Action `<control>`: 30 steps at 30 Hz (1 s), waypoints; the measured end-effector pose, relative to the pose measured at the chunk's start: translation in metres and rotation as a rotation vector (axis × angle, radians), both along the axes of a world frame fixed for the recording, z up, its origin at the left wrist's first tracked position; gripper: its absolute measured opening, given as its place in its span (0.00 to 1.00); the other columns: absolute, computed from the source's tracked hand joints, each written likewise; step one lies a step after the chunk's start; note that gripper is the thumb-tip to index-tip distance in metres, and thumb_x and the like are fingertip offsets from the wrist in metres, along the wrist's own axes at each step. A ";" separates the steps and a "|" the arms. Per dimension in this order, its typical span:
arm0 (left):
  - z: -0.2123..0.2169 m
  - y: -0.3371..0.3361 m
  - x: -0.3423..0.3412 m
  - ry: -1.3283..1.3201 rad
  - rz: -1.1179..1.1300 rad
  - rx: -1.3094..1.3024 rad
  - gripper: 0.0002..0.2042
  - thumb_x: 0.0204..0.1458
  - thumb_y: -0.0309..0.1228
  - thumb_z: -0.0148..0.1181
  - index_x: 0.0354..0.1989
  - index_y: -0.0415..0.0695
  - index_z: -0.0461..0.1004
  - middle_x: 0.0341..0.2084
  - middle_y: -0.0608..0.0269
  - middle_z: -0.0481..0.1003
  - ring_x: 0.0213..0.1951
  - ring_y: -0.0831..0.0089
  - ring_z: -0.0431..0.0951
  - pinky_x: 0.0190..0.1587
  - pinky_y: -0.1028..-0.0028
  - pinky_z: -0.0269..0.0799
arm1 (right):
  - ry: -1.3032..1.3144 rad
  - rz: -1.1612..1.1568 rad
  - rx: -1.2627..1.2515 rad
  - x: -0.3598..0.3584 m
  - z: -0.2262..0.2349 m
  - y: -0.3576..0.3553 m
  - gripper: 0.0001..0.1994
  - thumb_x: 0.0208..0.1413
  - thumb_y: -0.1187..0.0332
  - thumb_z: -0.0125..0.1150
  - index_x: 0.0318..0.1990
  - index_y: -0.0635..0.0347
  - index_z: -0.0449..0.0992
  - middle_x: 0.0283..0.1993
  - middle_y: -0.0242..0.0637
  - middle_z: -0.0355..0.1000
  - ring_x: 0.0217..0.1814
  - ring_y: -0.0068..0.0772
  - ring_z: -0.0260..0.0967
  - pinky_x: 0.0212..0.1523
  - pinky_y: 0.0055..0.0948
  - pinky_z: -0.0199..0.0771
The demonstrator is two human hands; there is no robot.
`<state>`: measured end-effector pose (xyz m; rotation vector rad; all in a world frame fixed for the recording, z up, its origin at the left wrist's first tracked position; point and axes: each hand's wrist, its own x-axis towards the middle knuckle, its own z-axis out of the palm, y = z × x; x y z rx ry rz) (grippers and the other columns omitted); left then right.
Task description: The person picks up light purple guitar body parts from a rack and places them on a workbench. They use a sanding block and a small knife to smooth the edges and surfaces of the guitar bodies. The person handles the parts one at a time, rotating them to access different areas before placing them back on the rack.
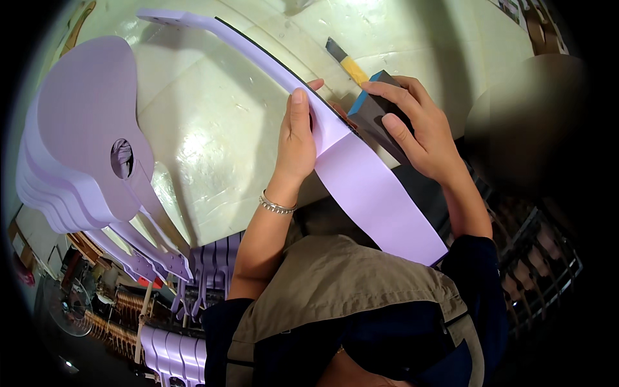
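Note:
A lilac guitar (387, 193) stands on its edge in front of me, its side facing up and its neck pointing to the far left. My left hand (298, 138) is closed around the neck near where it joins the body, thumb on the near side and fingertips showing beyond. The fretboard edge (271, 57) is black. In my right hand (419, 126) is a dark grey sanding block (374, 119) with a blue end, held beside that joint; contact with the guitar cannot be made out. Just beyond the block lies a flat yellow tool with a dark tip (348, 61).
Several lilac guitar bodies with necks (87, 122) are stacked at the left of the pale worktable (213, 187). More lilac guitars (174, 348) hang or stand in a row at the lower left. A rack of brown pieces (535, 258) is at right, and a blurred round shape (522, 122) above it.

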<state>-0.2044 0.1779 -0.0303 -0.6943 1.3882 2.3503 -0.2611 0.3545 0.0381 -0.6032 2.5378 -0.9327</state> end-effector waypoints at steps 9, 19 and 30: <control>-0.007 -0.001 0.002 0.017 -0.030 -0.073 0.31 0.59 0.53 0.28 0.54 0.34 0.58 0.28 0.58 0.73 0.30 0.77 0.72 0.35 0.80 0.68 | 0.009 0.022 0.066 0.002 0.004 -0.006 0.15 0.53 0.59 0.51 0.49 0.43 0.72 0.45 0.44 0.65 0.39 0.43 0.67 0.38 0.34 0.68; -0.004 0.001 0.002 -0.003 -0.013 -0.067 0.30 0.59 0.53 0.29 0.52 0.35 0.61 0.28 0.59 0.72 0.30 0.76 0.71 0.36 0.79 0.67 | 0.107 0.027 0.070 0.001 0.000 -0.011 0.15 0.52 0.62 0.53 0.48 0.47 0.72 0.42 0.43 0.67 0.37 0.42 0.68 0.36 0.32 0.69; -0.009 0.000 0.004 0.001 0.007 -0.089 0.29 0.59 0.53 0.32 0.50 0.37 0.64 0.39 0.60 0.68 0.41 0.75 0.65 0.48 0.78 0.59 | 0.039 -0.018 0.043 -0.006 -0.003 -0.026 0.14 0.53 0.60 0.53 0.48 0.45 0.72 0.41 0.44 0.67 0.38 0.43 0.69 0.35 0.33 0.70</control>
